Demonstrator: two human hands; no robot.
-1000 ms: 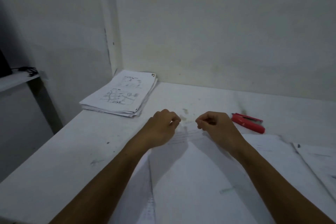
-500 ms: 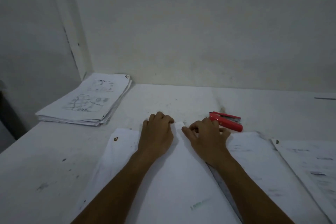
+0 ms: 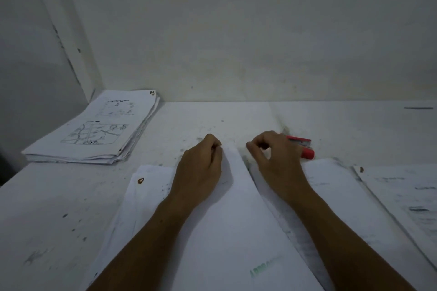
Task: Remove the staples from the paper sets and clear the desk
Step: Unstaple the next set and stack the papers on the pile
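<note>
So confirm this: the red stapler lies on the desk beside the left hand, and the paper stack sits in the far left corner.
Wrong hand. The head view shows the red stapler lying beside the right hand, not the left hand. The paper stack does sit in the far left corner.

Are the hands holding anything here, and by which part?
The left hand grips the top corner of the middle paper set. The right hand hovers curled beside it; whether it pinches anything cannot be told.

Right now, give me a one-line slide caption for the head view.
Both hands, left hand and right hand, work the top corner of a paper set; red stapler behind, paper stack far left.
</note>
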